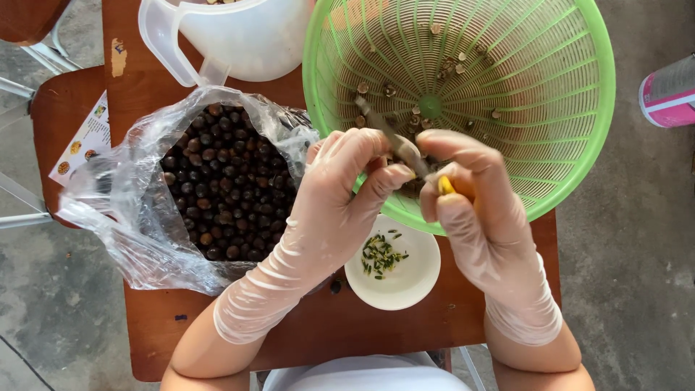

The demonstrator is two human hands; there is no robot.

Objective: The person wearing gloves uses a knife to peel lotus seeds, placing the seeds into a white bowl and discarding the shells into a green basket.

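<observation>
A clear plastic bag (137, 210) of dark round seeds (224, 181) lies open at the left of a small wooden table (145, 333), a white jug (239, 32) beyond it. At centre, the gloved left hand (347, 174) pinches a small seed, fingers closed together, while the right hand (470, 181) grips a yellow-handled knife (402, 148), its blade against the seed, over a green basket (463, 108) of husk bits. Near, a white bowl (394, 264) holds green slivers. The seed appears mid-cut; the blade work calls for steady, close control.
</observation>
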